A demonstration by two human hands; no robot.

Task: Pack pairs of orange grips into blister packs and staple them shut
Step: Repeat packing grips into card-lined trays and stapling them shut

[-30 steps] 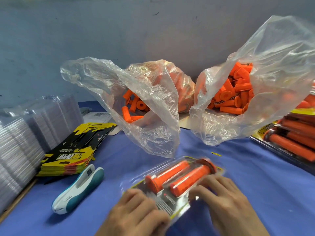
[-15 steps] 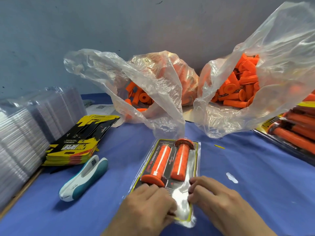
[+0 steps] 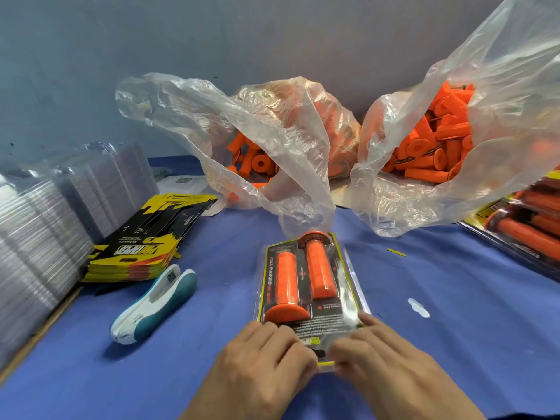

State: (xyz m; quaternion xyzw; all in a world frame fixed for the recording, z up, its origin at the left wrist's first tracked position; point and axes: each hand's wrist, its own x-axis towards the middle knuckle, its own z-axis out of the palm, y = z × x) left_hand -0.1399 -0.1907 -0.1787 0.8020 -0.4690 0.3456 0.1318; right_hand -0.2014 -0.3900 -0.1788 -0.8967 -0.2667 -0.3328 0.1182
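My left hand (image 3: 263, 356) and right hand (image 3: 391, 362) curl their fingers over the near end of the blister pack (image 3: 348, 286), pinching it. It lies flat on the blue bench (image 3: 454, 298), 2 orange grips (image 3: 286, 283) inside, the stapler (image 3: 154, 304) to its left.

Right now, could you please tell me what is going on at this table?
A person is packing. Two orange grips lie side by side in a blister pack on the blue table, and the left hand and right hand hold its near end. The stapler lies untouched to the left, beside a stack of printed cards and empty clear packs. Two plastic bags of loose grips sit behind, and finished packs are stacked at the right edge.
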